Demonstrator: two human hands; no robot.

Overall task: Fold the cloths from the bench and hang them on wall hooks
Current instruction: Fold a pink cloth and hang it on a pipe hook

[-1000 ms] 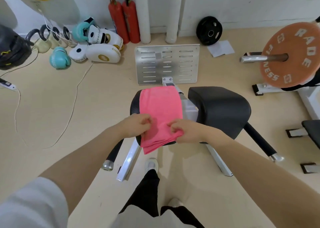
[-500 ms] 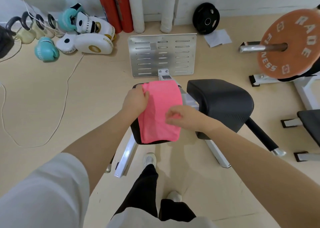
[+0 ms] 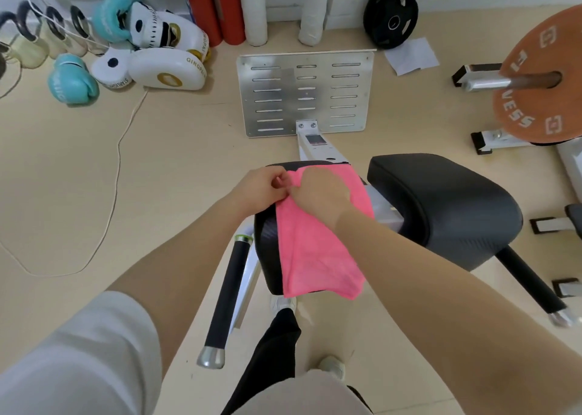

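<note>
Pink cloth on the padded surface, both your hands at its far end.
Surface [image 3: 266, 251] w/ cloth [image 3: 318, 251] draped over it; left hand [image 3: 263, 189] pinches far corner, right hand [image 3: 318, 194] grips beside it.

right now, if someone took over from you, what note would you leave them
Left hand: pinches the pink cloth at its far left corner.
Right hand: lies on the cloth's far end, fingers meeting the left hand; grip unclear.
Cloth: folded narrow, draped over the left bench pad, near end hanging off.
Left: finish the fold, hang it on a wall hook; no hooks in view.
</note>
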